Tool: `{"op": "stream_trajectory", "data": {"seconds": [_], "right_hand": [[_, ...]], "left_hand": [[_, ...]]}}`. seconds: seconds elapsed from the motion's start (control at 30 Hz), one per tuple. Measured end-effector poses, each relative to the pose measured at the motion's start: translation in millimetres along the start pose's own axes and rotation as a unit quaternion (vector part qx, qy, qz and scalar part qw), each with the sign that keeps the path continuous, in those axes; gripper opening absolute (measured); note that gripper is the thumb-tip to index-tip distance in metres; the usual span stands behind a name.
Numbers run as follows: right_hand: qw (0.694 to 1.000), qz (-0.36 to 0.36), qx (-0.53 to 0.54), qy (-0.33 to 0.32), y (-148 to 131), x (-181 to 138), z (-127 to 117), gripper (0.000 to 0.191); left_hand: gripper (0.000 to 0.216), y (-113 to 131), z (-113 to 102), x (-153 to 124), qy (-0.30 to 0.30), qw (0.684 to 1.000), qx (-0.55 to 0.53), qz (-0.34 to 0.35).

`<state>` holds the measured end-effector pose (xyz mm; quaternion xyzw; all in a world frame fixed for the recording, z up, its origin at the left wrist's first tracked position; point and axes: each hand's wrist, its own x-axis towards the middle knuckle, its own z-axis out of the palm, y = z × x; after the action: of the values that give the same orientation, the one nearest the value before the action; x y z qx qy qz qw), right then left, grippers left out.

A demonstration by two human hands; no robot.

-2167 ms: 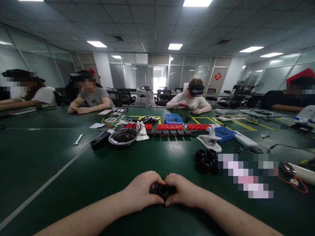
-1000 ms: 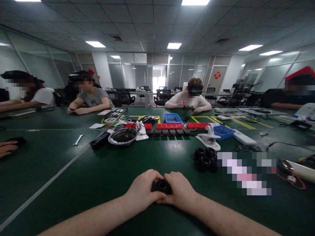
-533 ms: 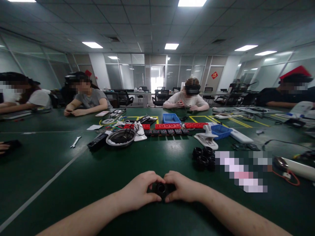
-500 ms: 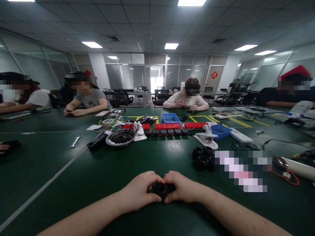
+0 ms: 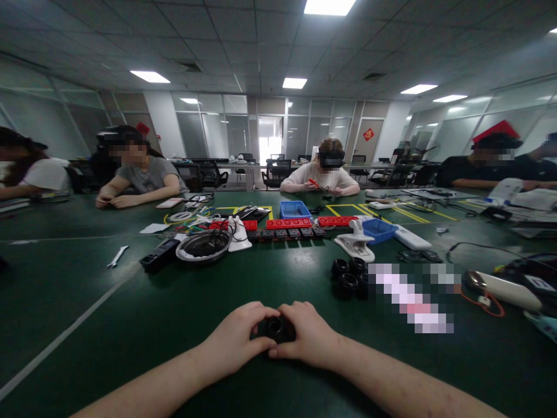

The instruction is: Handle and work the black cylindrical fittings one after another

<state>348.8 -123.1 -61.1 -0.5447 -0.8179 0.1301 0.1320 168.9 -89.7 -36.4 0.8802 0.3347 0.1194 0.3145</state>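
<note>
Fingers (image 5: 263,346) on your left hand (image 5: 237,332) and right hand (image 5: 308,334) are both closed around that black part (image 5: 275,326), round hole facing up, right in front of you low over the green desk (image 5: 174,316), though I honestly can't tell if it's touching down. Up past your right hand you've got a bunch of black rings (image 5: 348,284) huddled together, with a white clip (image 5: 355,248) just behind them, and a wrench (image 5: 117,256) lying way off to your left.
</note>
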Motion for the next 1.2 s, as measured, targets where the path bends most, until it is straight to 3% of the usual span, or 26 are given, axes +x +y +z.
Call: {"op": "stream_trajectory", "data": {"seconds": [0.13,0.27,0.43,0.6,0.7,0.8,0.97,1.2], "right_hand": [[0.992,-0.069,0.085,-0.063,14.4,3.5,-7.7,0.030],[0.988,-0.077,0.112,-0.077,22.1,6.6,-7.6,0.018],[0.994,-0.032,0.095,-0.052,16.0,5.2,-1.1,0.030],[0.999,0.014,-0.049,0.013,-1.4,2.0,5.1,0.047],[0.997,0.007,-0.072,0.033,-6.0,0.5,5.0,0.050],[0.999,-0.027,0.003,0.021,-1.6,-0.3,0.6,0.048],[0.982,-0.073,0.156,-0.074,13.0,1.8,-9.3,0.030],[0.980,-0.044,0.171,-0.091,18.4,6.5,-10.4,0.022]], "left_hand": [[0.035,1.1,-3.8,1.3,-0.019,1.000,-0.007,0.013],[0.033,3.8,-4.7,1.8,-0.018,1.000,-0.013,-0.010],[0.029,4.4,2.9,1.6,0.009,0.999,-0.014,-0.043],[0.023,4.2,14.3,1.0,0.064,0.995,0.014,-0.077],[0.022,4.5,14.4,-0.2,0.065,0.995,0.010,-0.072],[0.028,4.8,9.3,-1.8,0.029,0.999,-0.008,-0.037],[0.036,4.0,0.9,-2.6,-0.015,1.000,-0.009,0.014],[0.031,7.8,0.3,-2.1,-0.007,1.000,0.021,0.009]]}}
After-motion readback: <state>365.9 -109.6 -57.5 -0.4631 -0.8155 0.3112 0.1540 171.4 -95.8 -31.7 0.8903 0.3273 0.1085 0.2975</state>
